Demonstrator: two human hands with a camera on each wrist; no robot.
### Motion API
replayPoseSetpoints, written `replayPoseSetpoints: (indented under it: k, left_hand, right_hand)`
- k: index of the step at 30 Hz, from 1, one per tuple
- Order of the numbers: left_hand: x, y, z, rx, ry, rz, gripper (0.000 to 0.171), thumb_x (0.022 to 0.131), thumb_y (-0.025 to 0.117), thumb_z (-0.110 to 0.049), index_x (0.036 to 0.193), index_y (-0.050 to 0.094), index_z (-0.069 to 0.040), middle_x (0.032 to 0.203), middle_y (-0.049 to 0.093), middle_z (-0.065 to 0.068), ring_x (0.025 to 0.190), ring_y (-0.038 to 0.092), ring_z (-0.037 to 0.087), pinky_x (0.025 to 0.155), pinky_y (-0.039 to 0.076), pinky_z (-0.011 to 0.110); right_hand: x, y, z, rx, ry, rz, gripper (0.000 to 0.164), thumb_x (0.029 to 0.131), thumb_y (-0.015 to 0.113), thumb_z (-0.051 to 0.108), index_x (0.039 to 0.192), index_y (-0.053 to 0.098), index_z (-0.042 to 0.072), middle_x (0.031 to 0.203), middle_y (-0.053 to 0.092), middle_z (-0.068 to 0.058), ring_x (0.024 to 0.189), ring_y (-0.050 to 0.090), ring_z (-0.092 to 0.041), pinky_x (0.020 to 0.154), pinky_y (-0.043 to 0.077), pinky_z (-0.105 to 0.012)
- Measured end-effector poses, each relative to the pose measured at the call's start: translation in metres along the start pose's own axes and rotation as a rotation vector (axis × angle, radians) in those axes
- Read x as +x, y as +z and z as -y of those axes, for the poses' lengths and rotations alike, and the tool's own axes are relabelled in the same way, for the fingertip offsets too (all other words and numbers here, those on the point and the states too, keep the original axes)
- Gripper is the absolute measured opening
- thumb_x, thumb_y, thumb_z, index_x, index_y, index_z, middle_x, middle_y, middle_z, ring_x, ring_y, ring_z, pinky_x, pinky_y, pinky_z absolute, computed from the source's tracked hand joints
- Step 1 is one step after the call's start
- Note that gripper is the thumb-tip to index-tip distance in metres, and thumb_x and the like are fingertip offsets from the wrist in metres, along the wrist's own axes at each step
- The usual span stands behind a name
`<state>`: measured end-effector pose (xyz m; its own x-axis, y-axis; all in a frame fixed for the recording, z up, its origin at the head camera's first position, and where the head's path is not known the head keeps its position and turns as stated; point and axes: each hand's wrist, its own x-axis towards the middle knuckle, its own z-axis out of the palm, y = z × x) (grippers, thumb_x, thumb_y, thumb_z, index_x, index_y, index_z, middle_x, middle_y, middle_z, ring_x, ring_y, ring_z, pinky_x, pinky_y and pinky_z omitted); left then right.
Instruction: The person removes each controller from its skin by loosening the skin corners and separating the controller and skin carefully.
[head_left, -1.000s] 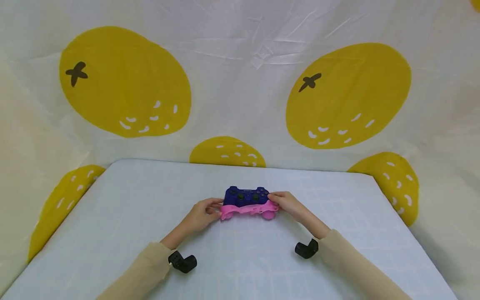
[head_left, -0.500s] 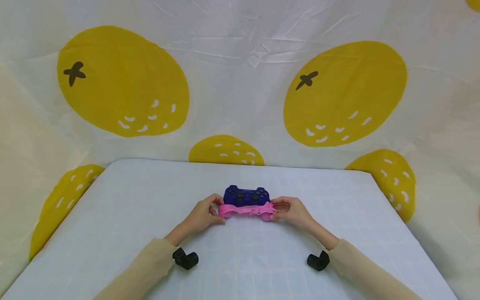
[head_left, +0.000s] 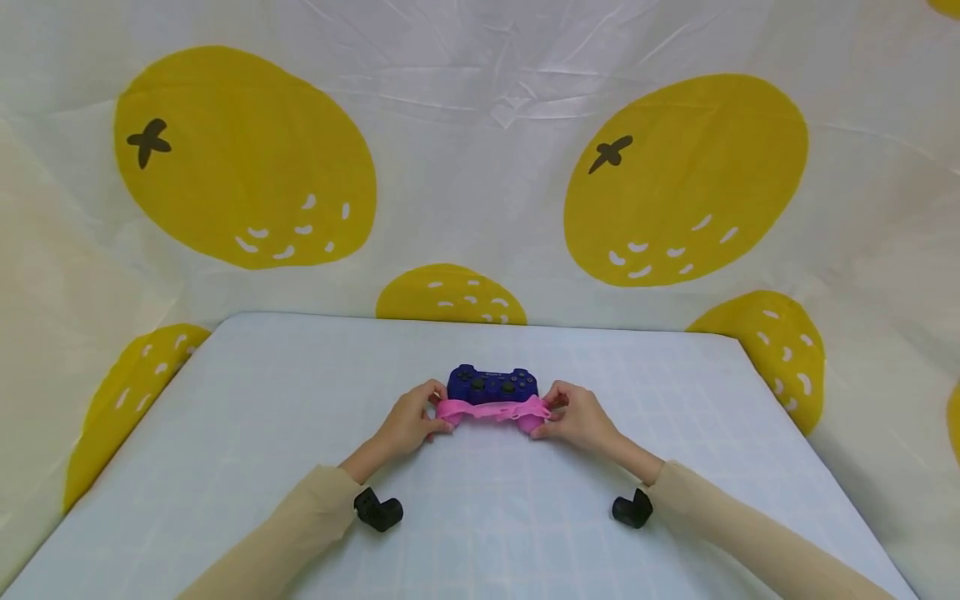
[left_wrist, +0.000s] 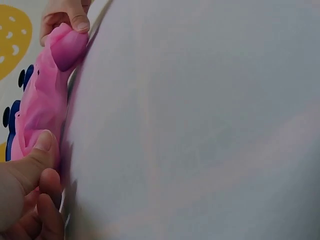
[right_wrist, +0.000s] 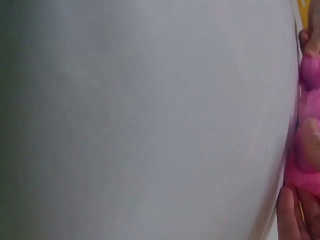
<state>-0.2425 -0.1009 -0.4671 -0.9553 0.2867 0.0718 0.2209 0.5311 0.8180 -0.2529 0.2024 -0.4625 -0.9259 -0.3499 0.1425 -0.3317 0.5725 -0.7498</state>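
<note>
A dark blue game controller [head_left: 492,385] lies face up near the middle of the table in the head view. A thin pink stretchy cover [head_left: 491,410] wraps its two handles and bunches across the near side. My left hand [head_left: 408,421] pinches the cover at the left handle, its thumb pressed on the handle end in the left wrist view. At the other end, my right hand [head_left: 585,417] pinches the cover, thumb low on the right handle and forefinger above. The right wrist view catches only part of the pink cover [right_wrist: 315,107] and the fingers at its right edge.
A pale checked cloth covers the table [head_left: 480,517]. Behind it hangs a white curtain [head_left: 468,167] printed with big yellow fruit. Black wrist cameras [head_left: 378,510] sit on both sleeves.
My right hand has shifted from the controller's upper right side down to the right handle and now pinches the cover there. My left thumb has moved onto the left handle end.
</note>
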Motion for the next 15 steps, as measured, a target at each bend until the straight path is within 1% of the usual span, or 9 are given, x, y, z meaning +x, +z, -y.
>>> replayPoseSetpoints:
  k: [2,3,7,9,10,11,13,15]
  left_hand:
    - [0.000,0.001,-0.001,0.007,0.006,0.002,0.035,0.078,0.078,-0.008,0.100,0.052,-0.011,0.101,0.059,0.011,0.048,0.050,0.012,0.049,0.044,0.023]
    - [-0.001,0.002,-0.001,0.017,0.004,-0.001,0.034,0.078,0.078,-0.009,0.100,0.051,-0.012,0.101,0.058,0.011,0.048,0.050,0.012,0.050,0.044,0.023]
    - [-0.004,0.005,-0.003,0.052,-0.016,-0.030,0.034,0.078,0.078,-0.011,0.098,0.051,-0.014,0.100,0.058,0.010,0.048,0.048,0.013,0.052,0.042,0.024]
    - [-0.005,0.007,-0.003,0.070,-0.027,-0.048,0.034,0.078,0.079,-0.013,0.097,0.051,-0.016,0.100,0.059,0.009,0.051,0.047,0.013,0.054,0.040,0.024]
    - [-0.006,0.008,-0.003,0.075,-0.029,-0.057,0.034,0.078,0.079,-0.013,0.097,0.051,-0.016,0.100,0.059,0.009,0.052,0.046,0.013,0.054,0.039,0.024]
    - [-0.006,0.008,-0.003,0.078,-0.028,-0.064,0.034,0.077,0.079,-0.013,0.096,0.051,-0.016,0.100,0.059,0.009,0.053,0.046,0.013,0.054,0.039,0.024]
    - [-0.007,0.009,-0.003,0.071,-0.023,-0.075,0.034,0.077,0.079,-0.012,0.096,0.051,-0.016,0.100,0.059,0.010,0.053,0.046,0.013,0.053,0.039,0.024]
    - [-0.007,0.009,-0.003,0.061,-0.013,-0.086,0.034,0.078,0.078,-0.011,0.096,0.050,-0.015,0.100,0.059,0.010,0.052,0.046,0.012,0.051,0.040,0.023]
  right_hand:
    - [0.004,-0.003,-0.002,-0.004,-0.022,0.033,0.042,0.061,0.091,0.020,0.084,0.058,0.010,0.088,0.069,-0.004,0.077,0.064,-0.013,0.068,0.053,-0.021]
    - [0.005,-0.006,0.003,-0.002,-0.034,0.056,0.041,0.061,0.091,0.018,0.084,0.058,0.008,0.087,0.067,-0.005,0.076,0.063,-0.014,0.068,0.053,-0.022]
    - [0.012,-0.011,0.002,0.006,-0.093,0.125,0.042,0.061,0.091,0.015,0.088,0.059,0.007,0.085,0.061,-0.006,0.078,0.058,-0.016,0.070,0.054,-0.027]
    - [0.014,-0.011,0.000,0.003,-0.108,0.129,0.042,0.062,0.091,0.016,0.089,0.060,0.007,0.086,0.061,-0.007,0.080,0.059,-0.016,0.070,0.055,-0.028]
    - [0.016,-0.009,-0.006,-0.004,-0.114,0.124,0.042,0.061,0.091,0.018,0.089,0.061,0.009,0.085,0.062,-0.005,0.079,0.058,-0.015,0.070,0.054,-0.026]
    - [0.017,-0.009,-0.007,-0.009,-0.119,0.121,0.042,0.061,0.091,0.019,0.089,0.062,0.009,0.084,0.063,-0.005,0.078,0.059,-0.014,0.070,0.055,-0.026]
    - [0.017,-0.009,-0.008,-0.032,-0.133,0.111,0.040,0.061,0.091,0.023,0.087,0.063,0.012,0.081,0.064,-0.002,0.075,0.059,-0.012,0.068,0.054,-0.023]
    - [0.016,-0.009,-0.008,-0.061,-0.163,0.102,0.038,0.062,0.091,0.024,0.085,0.063,0.013,0.078,0.064,0.001,0.073,0.059,-0.010,0.067,0.054,-0.022]
